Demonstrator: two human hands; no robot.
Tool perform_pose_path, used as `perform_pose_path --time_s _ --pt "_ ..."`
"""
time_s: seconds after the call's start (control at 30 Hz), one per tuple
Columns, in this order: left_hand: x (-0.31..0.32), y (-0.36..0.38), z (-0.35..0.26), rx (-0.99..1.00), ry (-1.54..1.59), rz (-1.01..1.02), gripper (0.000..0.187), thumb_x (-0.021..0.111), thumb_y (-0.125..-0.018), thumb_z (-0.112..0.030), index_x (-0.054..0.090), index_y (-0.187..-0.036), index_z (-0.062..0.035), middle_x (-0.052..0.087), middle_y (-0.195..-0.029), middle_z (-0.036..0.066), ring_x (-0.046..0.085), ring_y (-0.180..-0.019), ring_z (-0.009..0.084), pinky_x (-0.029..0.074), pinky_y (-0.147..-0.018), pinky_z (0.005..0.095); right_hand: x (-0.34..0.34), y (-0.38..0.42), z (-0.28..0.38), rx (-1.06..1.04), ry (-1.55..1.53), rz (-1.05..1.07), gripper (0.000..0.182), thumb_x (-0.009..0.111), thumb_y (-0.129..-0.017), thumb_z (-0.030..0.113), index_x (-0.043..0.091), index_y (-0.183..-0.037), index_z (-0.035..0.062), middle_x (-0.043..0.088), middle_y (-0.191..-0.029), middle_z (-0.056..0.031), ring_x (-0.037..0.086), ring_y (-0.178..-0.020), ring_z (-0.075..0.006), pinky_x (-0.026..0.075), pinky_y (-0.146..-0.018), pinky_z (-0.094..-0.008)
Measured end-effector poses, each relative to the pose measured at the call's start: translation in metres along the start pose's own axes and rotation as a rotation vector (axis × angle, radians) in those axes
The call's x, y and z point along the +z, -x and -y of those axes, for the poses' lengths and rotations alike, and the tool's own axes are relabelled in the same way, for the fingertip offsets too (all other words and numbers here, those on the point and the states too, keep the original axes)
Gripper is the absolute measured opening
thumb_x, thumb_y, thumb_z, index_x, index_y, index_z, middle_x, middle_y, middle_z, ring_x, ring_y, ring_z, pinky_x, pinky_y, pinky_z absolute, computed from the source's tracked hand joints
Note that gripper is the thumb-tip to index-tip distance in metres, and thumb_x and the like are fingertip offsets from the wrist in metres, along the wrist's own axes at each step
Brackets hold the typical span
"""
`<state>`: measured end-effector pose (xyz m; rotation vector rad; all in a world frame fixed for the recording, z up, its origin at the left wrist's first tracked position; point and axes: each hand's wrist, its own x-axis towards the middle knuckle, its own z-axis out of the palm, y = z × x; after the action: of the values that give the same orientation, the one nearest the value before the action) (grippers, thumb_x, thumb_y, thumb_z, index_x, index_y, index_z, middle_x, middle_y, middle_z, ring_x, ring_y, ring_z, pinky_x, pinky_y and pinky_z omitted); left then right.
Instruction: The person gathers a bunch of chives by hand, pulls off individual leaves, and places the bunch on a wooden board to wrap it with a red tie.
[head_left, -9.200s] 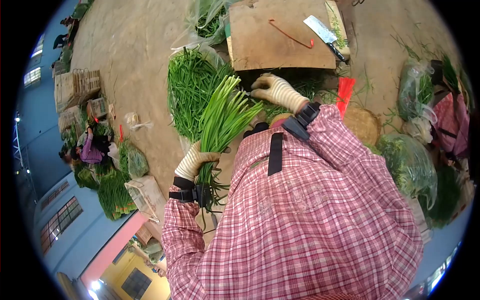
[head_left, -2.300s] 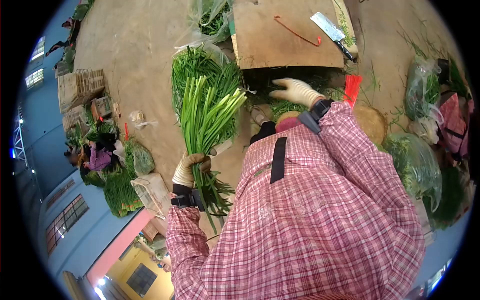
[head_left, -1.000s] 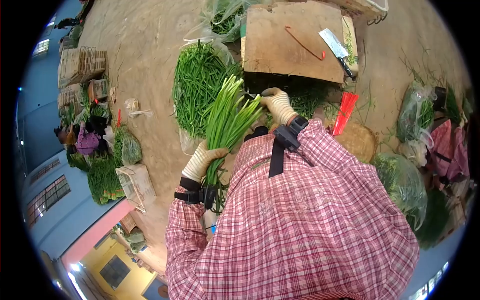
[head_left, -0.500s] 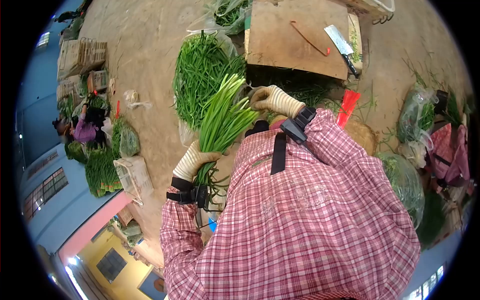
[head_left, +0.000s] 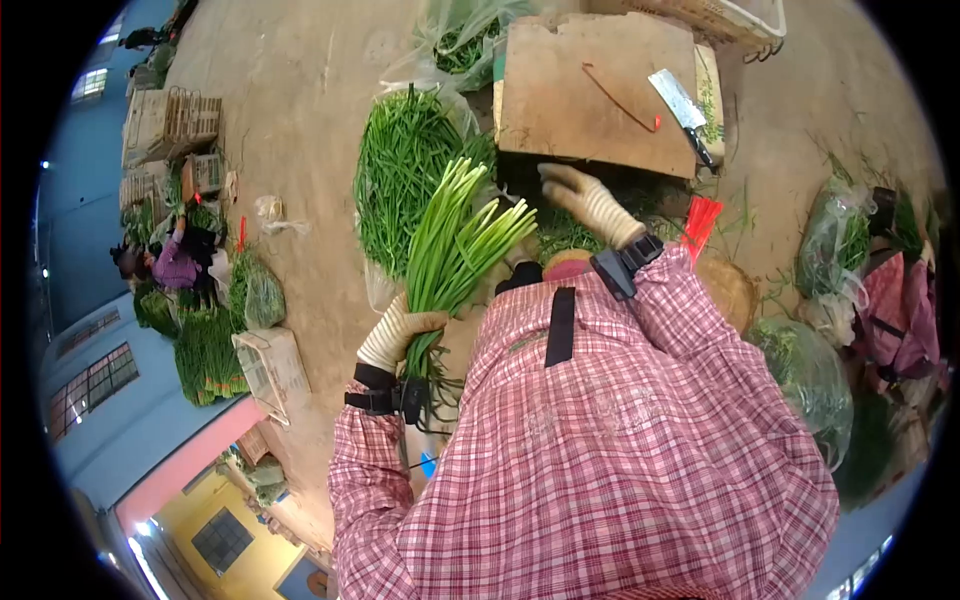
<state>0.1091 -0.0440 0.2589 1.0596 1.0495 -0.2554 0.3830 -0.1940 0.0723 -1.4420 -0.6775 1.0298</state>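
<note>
my left hand (head_left: pixel 393 335) closed round the green stems (head_left: pixel 445 245) | right hand (head_left: pixel 592 205) spread, seemingly empty | i'd grip snugly, low down, without crushing them

The shirt (head_left: pixel 590 440) at six o'clock had pink and white checks with dark red lines, and the strap (head_left: pixel 561 325) was black. The left glove (head_left: pixel 396 335) at eight o'clock and the right glove (head_left: pixel 592 207) at two o'clock were cream with tan stripes. The long stalks (head_left: pixel 445 255) at eleven o'clock were bright green, but their tips were pale, almost white. The board (head_left: pixel 590 95) at one o'clock was brown. The knife (head_left: pixel 678 100) had a silver blade and a black handle. The strips (head_left: pixel 702 222) at two o'clock were bright red. At eight o'clock one wall (head_left: pixel 250 510) was yellow
</note>
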Motion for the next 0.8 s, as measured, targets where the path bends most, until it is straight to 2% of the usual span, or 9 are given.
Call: perform_pose_path --time_s 0.07,0.17,0.27,0.3,0.4,0.47,0.63,0.73,0.8 --pt "-0.002 -0.009 -0.003 0.036 0.013 0.077 0.052 0.070 -0.078 -0.009 0.052 -0.127 -0.0007 0.068 -0.095 0.013 0.052 -0.053 0.0092 0.044 -0.046 0.0220 -0.001 0.015 -0.013 0.174 -0.191 0.271 0.063 0.060 -0.095 0.039 0.041 -0.143 0.0011 0.052 -0.138 -0.0144 0.052 -0.122 -0.0226 0.043 -0.102 -0.0352" --pt "0.015 -0.028 -0.022 0.073 -0.075 0.157 0.052 0.070 -0.079 -0.010 0.052 -0.126 -0.0002 0.067 -0.095 0.010 0.056 -0.058 0.0095 0.047 -0.051 0.0229 0.032 0.016 0.029 0.307 -0.701 0.422 0.065 0.059 -0.093 0.051 0.047 -0.136 0.0033 0.057 -0.128 -0.0112 0.053 -0.118 -0.0198 0.044 -0.101 -0.0360" --pt "0.047 -0.051 -0.031 0.170 -0.483 0.071 0.053 0.068 -0.078 -0.006 0.051 -0.128 -0.0013 0.069 -0.097 0.009 0.062 -0.070 0.0147 0.053 -0.064 0.0288 0.037 -0.016 0.053 -0.108 -0.803 0.170 0.063 0.066 -0.087 0.053 0.050 -0.131 0.0103 0.060 -0.118 -0.0070 0.057 -0.111 -0.0206 0.047 -0.098 -0.0398" --pt "0.047 -0.067 -0.020 0.301 -0.728 -0.026 0.053 0.069 -0.077 -0.007 0.052 -0.127 -0.0020 0.069 -0.096 0.013 0.065 -0.074 0.0204 0.054 -0.067 0.0322 0.023 -0.017 0.071 -0.102 -1.386 0.367 0.067 0.074 -0.083 0.046 0.049 -0.133 0.0097 0.059 -0.124 -0.0080 0.057 -0.115 -0.0218 0.047 -0.100 -0.0409" --pt "0.060 -0.091 -0.031 0.374 -1.099 -0.208 0.052 0.070 -0.074 -0.011 0.054 -0.122 -0.0032 0.068 -0.093 0.022 0.067 -0.086 0.0368 0.054 -0.076 0.0401 0.001 -0.027 0.114 -0.176 -1.186 0.176 0.058 0.077 -0.082 0.031 0.051 -0.129 0.0090 0.062 -0.122 -0.0077 0.061 -0.111 -0.0239 0.051 -0.095 -0.0425" --pt "0.066 -0.100 -0.044 0.476 -1.204 -0.182 0.072 0.068 -0.078 -0.022 0.039 -0.143 -0.0093 0.066 -0.098 0.027 0.064 -0.091 0.0424 0.053 -0.079 0.0457 -0.013 -0.032 0.123 -0.159 -1.081 0.119 0.053 0.073 -0.085 0.027 0.051 -0.129 0.0080 0.064 -0.116 -0.0088 0.063 -0.105 -0.0243 0.053 -0.092 -0.0410" --pt "0.061 -0.111 -0.059 0.628 -0.777 -0.015 0.094 0.080 -0.069 -0.020 0.032 -0.149 -0.0130 0.058 -0.128 0.022 0.059 -0.115 0.0341 0.050 -0.095 0.0358 -0.035 -0.048 0.149 -0.158 -0.892 -0.084 0.023 0.061 -0.094 0.017 0.062 -0.109 -0.0004 0.070 -0.098 -0.0133 0.068 -0.086 -0.0215 0.057 -0.079 -0.0357" --pt "0.046 -0.081 -0.070 0.195 -1.679 -0.424 0.106 0.084 -0.067 -0.029 0.025 -0.152 -0.0064 0.042 -0.145 0.024 0.050 -0.128 0.0336 0.044 -0.103 0.0397 -0.061 -0.068 0.143 -0.245 -0.521 -0.320 0.023 0.060 -0.096 0.019 0.057 -0.107 -0.0012 0.069 -0.093 -0.0147 0.069 -0.088 -0.0263 0.059 -0.077 -0.0369" --pt "0.017 -0.089 -0.050 0.104 -1.516 -0.483 0.102 0.084 -0.067 -0.032 0.030 -0.151 -0.0091 0.041 -0.146 0.024 0.045 -0.132 0.0360 0.043 -0.104 0.0408 -0.059 -0.061 0.170 -0.300 -0.623 -0.302 0.019 0.065 -0.092 0.016 0.068 -0.091 -0.0030 0.071 -0.087 -0.0107 0.067 -0.073 -0.0183 0.057 -0.068 -0.0317"
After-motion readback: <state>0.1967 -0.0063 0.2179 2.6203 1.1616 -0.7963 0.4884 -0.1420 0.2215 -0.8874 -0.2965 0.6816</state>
